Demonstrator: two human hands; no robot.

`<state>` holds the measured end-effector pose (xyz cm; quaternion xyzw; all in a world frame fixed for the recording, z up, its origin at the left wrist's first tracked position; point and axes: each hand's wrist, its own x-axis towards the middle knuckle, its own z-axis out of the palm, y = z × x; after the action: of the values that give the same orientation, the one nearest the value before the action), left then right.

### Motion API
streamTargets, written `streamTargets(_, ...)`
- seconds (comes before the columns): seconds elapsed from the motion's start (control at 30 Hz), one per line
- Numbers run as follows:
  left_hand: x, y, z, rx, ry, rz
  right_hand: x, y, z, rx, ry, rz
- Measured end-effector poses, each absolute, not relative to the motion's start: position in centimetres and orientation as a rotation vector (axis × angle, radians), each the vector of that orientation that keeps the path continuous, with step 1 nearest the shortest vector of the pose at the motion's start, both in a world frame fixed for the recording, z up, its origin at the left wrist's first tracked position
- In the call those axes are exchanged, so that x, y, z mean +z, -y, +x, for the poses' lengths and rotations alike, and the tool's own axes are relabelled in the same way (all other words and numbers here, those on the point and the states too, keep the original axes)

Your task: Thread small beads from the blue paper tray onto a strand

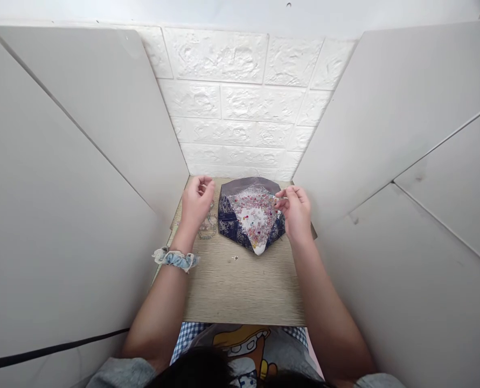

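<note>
My left hand hovers over the table's left side, fingers curled and pinched together; whatever they may hold is too small to make out. My right hand is at the right edge of a dark blue patterned tray or opened pouch, thumb and fingertips pressed together. Anything between those tips is also too small to tell. Many small loose beads, mostly pink with a few coloured ones, lie on its white inner surface. Partly behind my left hand and wrist are beaded strands.
A tiny metallic piece lies on the wooden table in front of the beads. Pale panels rise close on the left and right. A white brick-patterned wall stands behind the table. A blue scrunchie circles my left wrist.
</note>
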<state>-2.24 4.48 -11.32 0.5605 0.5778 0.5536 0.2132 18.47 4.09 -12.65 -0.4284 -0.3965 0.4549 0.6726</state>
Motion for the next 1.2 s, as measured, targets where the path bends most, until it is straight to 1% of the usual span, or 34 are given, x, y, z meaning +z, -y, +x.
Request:
streamTargets(0.1, -11.8, -4.6, -1.5, 1.442, -1.685, 1.759, -12.5, -3.8, 18.1, 0.916, 1.097, -1.050)
streamTargets(0.23, -11.2, -3.9, -0.2, 1.277, -1.540, 2.039, -12.2, -3.3, 18.3, 0.781, 1.337, -1.140)
streamTargets(0.33, -8.9, -1.1, 1.7, 1.178, -1.343, 2.196, -11.9, -3.1, 18.8, 0.615, 1.440, -1.251)
streamTargets(0.43, -5.7, 3.8, 3.8, 0.975, -1.100, 2.551, -12.0, -3.2, 19.1, 0.496, 1.536, -1.326)
streamTargets(0.47, -4.6, 5.5, 4.4, 0.974, -1.033, 2.680, -12.1, -3.3, 19.1, 0.465, 1.579, -1.340)
streamTargets(0.57, -2.1, 9.5, 5.7, 1.113, -0.995, 2.875, -12.6, -3.4, 19.0, 0.393, 1.709, -1.362)
streamTargets(0.67, -1.2, 11.2, 6.6, 1.266, -1.081, 2.883, -13.1, -3.4, 18.7, 0.364, 1.790, -1.363)
streamTargets(0.77, -1.4, 11.2, 7.0, 1.372, -1.074, 2.917, -13.2, -3.3, 18.7, 0.351, 1.819, -1.361)
streamTargets(0.93, -1.9, 10.6, 6.8, 1.407, -1.004, 2.981, -13.3, -3.4, 18.6, 0.344, 1.839, -1.363)
streamTargets(1.1, -2.0, 10.5, 6.7, 1.585, -1.000, 2.973, -13.3, -3.4, 18.6, 0.363, 1.856, -1.363)
streamTargets(1.2, -2.1, 10.5, 6.8, 1.597, -0.996, 2.982, -13.3, -3.4, 18.6, 0.367, 1.863, -1.363)
